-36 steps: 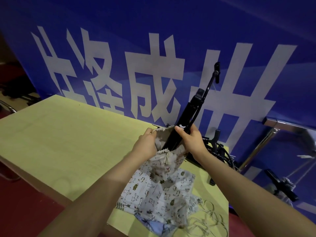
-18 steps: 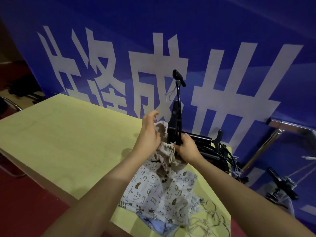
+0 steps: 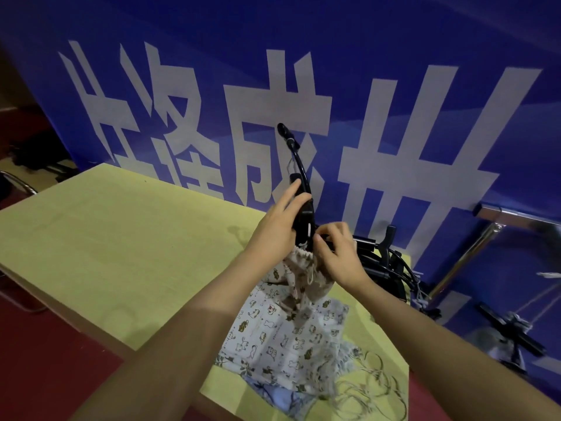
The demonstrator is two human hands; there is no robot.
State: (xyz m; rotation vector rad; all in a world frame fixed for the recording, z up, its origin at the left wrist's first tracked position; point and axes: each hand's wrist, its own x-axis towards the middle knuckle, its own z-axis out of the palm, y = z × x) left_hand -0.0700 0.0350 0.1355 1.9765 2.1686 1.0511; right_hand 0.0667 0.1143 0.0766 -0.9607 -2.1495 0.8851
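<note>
- Okay, left side first: what do we log?
- We log the yellow table filling the left of the frame, with the blue banner behind it across the top.
- Centre?
- We see the left hand wrapped round the body of the black gooseneck holder. It stands upright just right of frame centre, lower end inside the drawstring pouch. The pouch sits on a stack of printed pouches at the table's near right corner.
- Right hand?
- We mark the right hand with fingers curled tight, tips pinched against the holder just above the pouch mouth. Cord or holder, we cannot tell.
- Further right?
- We note more black holders heaped just beside that hand, loose strings at lower right, and a metal stand toward the right edge.
</note>
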